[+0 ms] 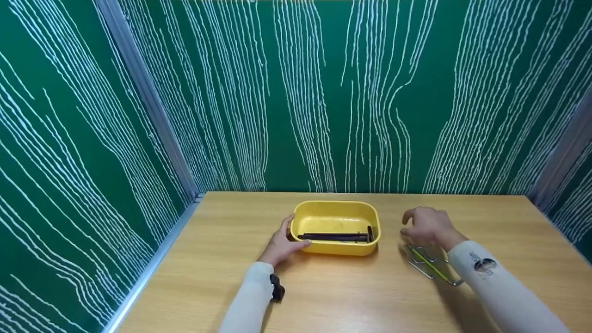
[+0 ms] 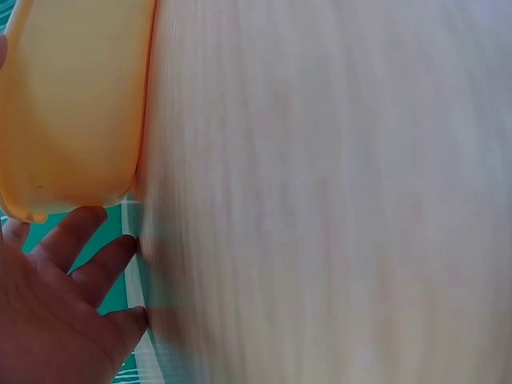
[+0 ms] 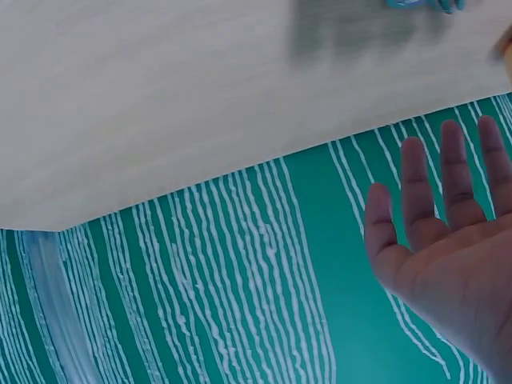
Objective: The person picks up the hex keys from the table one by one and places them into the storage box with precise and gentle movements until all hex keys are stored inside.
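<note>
Yellow plastic meets the left hand (image 1: 281,243): its thumb lies on the near rim of an oblong tub (image 1: 340,250), while its fingers, spread and fairly straight, reach round the left end. The right hand (image 1: 428,224), relaxed and holding nothing, hangs over the wooden tabletop (image 1: 342,296) to the right of the tub, well apart from it. Partly beneath that wrist, towards the person, lies a green-barred wire frame (image 1: 431,264), its long axis slanting from far left to near right; the right hand is much the nearer. The tub runs left to right, and slender dark rods (image 1: 330,238) lie lengthwise inside by its near wall. Beyond stand green walls (image 1: 296,180) with wavy white lines. No brand or writing is legible; the marks on the right sleeve (image 1: 508,296) are too small to read.
</note>
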A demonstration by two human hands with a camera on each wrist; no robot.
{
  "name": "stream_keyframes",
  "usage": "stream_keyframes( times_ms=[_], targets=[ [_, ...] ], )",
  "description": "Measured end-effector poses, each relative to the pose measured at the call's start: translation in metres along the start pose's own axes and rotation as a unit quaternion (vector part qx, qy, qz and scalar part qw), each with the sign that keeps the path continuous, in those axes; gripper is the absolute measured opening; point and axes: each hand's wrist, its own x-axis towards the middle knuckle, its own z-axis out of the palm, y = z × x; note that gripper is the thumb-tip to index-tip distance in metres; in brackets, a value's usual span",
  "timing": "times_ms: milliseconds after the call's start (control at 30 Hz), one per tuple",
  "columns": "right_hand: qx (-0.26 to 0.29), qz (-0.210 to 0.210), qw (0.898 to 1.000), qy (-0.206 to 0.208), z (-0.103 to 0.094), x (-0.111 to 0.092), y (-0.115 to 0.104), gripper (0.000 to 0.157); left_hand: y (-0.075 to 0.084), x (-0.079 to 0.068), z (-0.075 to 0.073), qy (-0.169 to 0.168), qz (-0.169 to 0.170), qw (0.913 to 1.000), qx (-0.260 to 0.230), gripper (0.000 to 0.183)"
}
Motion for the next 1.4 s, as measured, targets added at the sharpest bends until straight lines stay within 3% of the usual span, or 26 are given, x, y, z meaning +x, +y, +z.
stream_keyframes(
  times_ms=[300,600,833,1167,1400],
  targets=[
    [0.012,0.017,1.000,-0.018,0.008,-0.007,0.022,0.034,0.000,0.000,-0.001,-0.002,0.009,0.9999,0.008,0.103],
    [0.038,0.051,0.997,-0.045,0.019,-0.013,0.030,0.009,0.000,0.000,-0.001,0.002,0.008,1.0000,0.003,0.102],
    [0.048,0.050,0.996,-0.051,0.027,-0.014,0.034,0.011,-0.001,0.000,0.000,0.000,0.004,1.0000,0.006,0.102],
    [0.032,0.025,0.999,-0.018,0.035,-0.014,0.038,0.008,0.002,-0.001,-0.001,0.001,0.013,0.9999,0.005,0.101],
    [0.047,0.037,0.998,-0.032,0.035,-0.013,0.036,0.006,0.003,-0.002,-0.002,-0.001,-0.001,1.0000,0.005,0.101]
  ],
)
